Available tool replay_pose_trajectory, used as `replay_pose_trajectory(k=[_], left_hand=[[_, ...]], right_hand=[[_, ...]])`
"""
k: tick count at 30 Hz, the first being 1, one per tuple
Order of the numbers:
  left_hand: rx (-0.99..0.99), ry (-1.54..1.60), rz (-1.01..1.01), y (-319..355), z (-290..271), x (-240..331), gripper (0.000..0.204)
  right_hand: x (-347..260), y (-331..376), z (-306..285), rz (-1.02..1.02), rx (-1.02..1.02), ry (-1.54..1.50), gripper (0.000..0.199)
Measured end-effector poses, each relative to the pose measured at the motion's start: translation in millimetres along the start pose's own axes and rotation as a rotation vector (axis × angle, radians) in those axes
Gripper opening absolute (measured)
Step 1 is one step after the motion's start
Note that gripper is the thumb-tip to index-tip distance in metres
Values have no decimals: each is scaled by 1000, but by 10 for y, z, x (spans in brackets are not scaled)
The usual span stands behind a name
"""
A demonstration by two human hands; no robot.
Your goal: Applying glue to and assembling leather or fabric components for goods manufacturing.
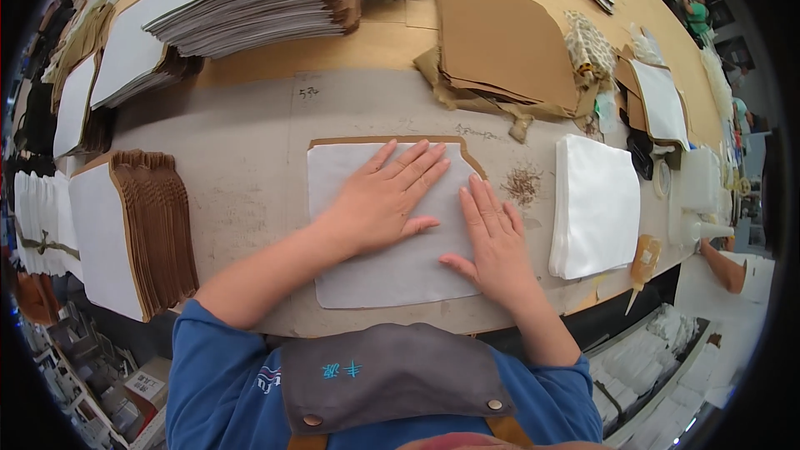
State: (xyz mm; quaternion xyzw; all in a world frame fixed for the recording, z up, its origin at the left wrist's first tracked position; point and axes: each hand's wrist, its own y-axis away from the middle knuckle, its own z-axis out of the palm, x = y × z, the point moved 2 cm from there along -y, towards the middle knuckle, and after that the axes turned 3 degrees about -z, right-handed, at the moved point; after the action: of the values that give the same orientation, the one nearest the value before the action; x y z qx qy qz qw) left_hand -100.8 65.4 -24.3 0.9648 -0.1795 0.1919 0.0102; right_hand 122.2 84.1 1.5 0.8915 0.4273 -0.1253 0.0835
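A white sheet point(400, 262) lies flat on the worktable in front of me, over a brown piece point(467, 151) whose edge shows along the top and upper right. My left hand point(375, 200) rests palm down on the sheet, fingers stretched toward its upper edge. Close by, my right hand point(496, 246) lies flat along the sheet's right side, thumb spread. Neither hand grips anything. To the right stands a stack of white sheets point(596, 208), and to the left a fanned stack of white-faced brown pieces point(104, 237).
Brown sheets point(504, 42) lie on crumpled cloth at the back, near a patterned bundle point(590, 46). Tall layered stacks point(250, 0) fill the far left. A squeeze bottle with amber contents point(645, 262) sits at the table's right edge. Brown scraps point(523, 185) dot the grey tabletop.
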Motion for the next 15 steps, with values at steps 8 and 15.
replay_pose_trajectory(k=[8,15], left_hand=[[48,-70,-365,384,-67,-190,86],[107,-177,-674,816,-183,-434,89]], right_hand=[[69,-64,1,64,-73,43,99],[36,-101,-54,86,-60,32,96]])
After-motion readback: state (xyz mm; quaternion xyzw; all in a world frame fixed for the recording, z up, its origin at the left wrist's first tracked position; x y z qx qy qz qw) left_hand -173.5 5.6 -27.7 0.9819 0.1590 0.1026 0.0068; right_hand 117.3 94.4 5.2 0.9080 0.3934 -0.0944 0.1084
